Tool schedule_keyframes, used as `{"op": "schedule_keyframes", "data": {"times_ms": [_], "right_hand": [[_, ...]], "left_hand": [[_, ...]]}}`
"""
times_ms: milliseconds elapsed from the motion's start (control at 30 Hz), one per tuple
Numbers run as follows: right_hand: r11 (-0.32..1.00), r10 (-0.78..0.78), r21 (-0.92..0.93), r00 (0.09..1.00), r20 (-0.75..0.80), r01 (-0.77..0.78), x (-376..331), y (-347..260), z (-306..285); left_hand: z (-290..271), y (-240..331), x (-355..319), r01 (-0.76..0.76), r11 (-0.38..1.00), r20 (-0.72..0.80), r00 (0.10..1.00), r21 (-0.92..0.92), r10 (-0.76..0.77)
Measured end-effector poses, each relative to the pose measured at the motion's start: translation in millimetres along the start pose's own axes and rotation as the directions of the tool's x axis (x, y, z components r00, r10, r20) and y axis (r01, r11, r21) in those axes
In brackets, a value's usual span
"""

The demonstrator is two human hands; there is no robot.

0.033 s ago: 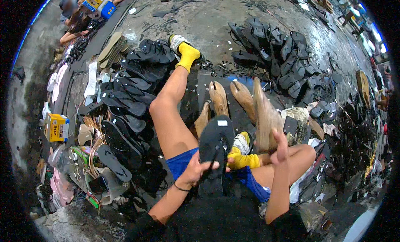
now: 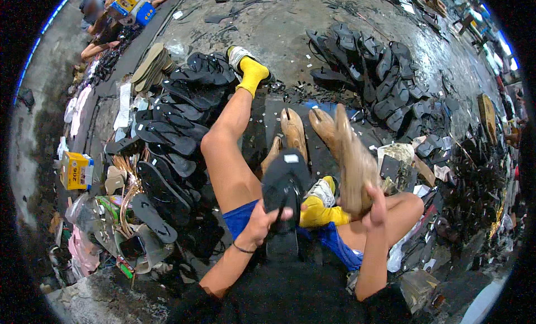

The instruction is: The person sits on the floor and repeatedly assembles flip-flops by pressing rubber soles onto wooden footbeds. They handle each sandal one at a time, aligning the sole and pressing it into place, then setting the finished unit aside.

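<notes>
My left hand is closed round a black flip-flop in front of my body, its thumb lying across the straps. A small white label sits at the sandal's toe end. In my right hand is a wooden shoe last, gripped by its lower end and blurred by motion, toe pointing up and away. Apart from each other, sandal and last stand side by side. Beyond them, one wooden last and another wooden last lie on a dark mat; a third wooden last is partly hidden by the flip-flop.
Black flip-flops are piled along my left leg, and another heap of black sandals lies far right. Scraps cover the floor at right. A yellow box stands at left. At the far left a person sits working.
The flip-flop has tipped and shifted slightly left in my left hand. My right hand has swung the wooden last's toe a little left.
</notes>
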State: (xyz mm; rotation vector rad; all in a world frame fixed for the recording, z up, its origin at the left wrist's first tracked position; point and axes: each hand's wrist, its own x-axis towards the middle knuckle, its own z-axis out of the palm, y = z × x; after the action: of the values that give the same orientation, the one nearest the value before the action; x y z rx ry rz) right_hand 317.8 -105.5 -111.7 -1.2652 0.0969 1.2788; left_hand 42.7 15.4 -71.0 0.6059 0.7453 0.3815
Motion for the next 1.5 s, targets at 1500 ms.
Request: {"op": "schedule_keyframes", "data": {"times_ms": [1500], "right_hand": [[0.807,-0.044,-0.480,0.847,0.530,0.343,-108.2,55.2,119.2]], "left_hand": [[-16.2,26.0,-27.0,-0.149,0.982,0.069,0.987,0.113,0.142]]}}
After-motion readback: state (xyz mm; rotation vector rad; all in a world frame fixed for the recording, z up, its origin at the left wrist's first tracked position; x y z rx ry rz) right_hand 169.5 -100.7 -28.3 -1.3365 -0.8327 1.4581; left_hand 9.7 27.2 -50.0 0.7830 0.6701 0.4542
